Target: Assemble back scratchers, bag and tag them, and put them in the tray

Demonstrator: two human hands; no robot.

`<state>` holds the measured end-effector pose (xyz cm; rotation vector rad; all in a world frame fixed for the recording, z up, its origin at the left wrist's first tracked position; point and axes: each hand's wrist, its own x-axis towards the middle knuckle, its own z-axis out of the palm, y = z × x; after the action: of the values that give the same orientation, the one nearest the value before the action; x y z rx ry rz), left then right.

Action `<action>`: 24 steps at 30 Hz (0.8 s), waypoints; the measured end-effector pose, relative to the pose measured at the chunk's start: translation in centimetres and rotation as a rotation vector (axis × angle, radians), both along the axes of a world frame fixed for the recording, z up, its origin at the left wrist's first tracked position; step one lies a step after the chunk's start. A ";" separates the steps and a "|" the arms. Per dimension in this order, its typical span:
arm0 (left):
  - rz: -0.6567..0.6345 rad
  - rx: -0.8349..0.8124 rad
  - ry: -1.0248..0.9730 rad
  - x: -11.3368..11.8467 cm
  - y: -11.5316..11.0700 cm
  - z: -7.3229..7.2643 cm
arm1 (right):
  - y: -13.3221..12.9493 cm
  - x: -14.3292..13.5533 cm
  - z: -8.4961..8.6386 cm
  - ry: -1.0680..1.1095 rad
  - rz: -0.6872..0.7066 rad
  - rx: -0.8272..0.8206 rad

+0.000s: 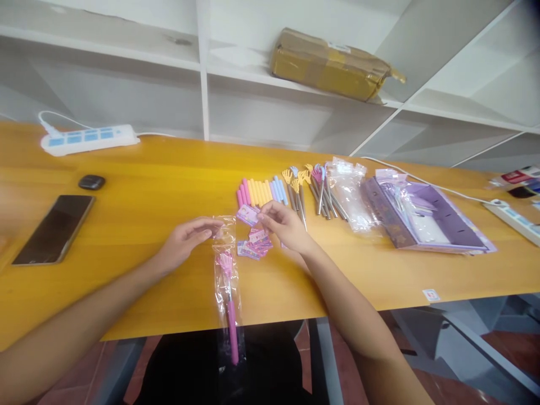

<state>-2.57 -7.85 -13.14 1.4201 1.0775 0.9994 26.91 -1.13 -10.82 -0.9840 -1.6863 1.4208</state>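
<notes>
A clear plastic bag [218, 281] holds a pink hand-shaped scratcher [232, 326] with a metal rod and a pink handle; its lower end hangs past the table's front edge. My left hand [189, 239] is closed on the bag's top end. Between the fingertips of my right hand [283, 222] is a small purple printed card [248, 215], just right of the bag's top. Below that card lies a loose pile of pink and purple cards [256, 244]. Behind the hands, pink, yellow and blue handles [260, 192] lie side by side.
Several metal rods with coloured hand-shaped ends [323, 194], clear bags [349, 194] and a purple box [447, 225] are at right. A phone [54, 229], a black case [91, 181] and a power strip [90, 139] lie left. A taped package [329, 64] sits on the shelf.
</notes>
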 end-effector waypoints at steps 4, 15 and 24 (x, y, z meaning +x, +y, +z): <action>-0.028 -0.070 -0.279 0.4 -0.2 -0.3 | -0.7 -1.1 -0.6 0.103 0.031 -0.045; -0.198 -0.150 -0.548 0.7 -0.2 -0.1 | -1.2 -2.0 -2.1 0.107 -0.012 0.023; -0.205 -0.211 -0.570 0.7 -0.1 -0.5 | -1.5 -2.4 -2.1 0.113 0.001 0.062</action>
<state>-1.90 -7.93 -13.61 0.9642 0.5825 1.0213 24.52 -2.68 -12.90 -0.8536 -1.6378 1.3903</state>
